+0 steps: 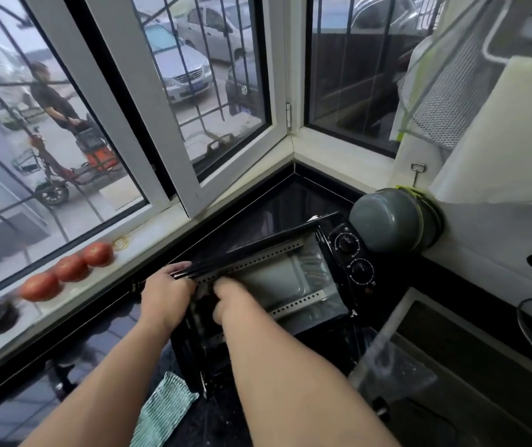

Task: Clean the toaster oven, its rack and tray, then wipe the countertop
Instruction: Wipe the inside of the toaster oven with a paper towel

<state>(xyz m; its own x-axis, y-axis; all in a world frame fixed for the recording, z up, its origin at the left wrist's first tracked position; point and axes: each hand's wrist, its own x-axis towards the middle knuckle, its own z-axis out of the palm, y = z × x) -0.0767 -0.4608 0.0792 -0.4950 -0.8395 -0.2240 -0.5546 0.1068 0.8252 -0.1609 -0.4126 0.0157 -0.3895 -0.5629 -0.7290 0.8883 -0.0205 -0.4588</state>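
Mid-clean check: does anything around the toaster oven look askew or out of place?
Yes: the toaster oven looks tilted rather than flat on the countertop. The left hand grips its upper left edge, and the right hand reaches into the open cavity. The cloth lies unused beside it. No spills are visible.

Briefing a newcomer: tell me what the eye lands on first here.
Both hands meet at the black toaster oven in the counter corner: the left hand grips its top left edge, the right hand reaches into its open front. Three red tomatoes line the windowsill at left, and a striped cloth lies on the countertop below.
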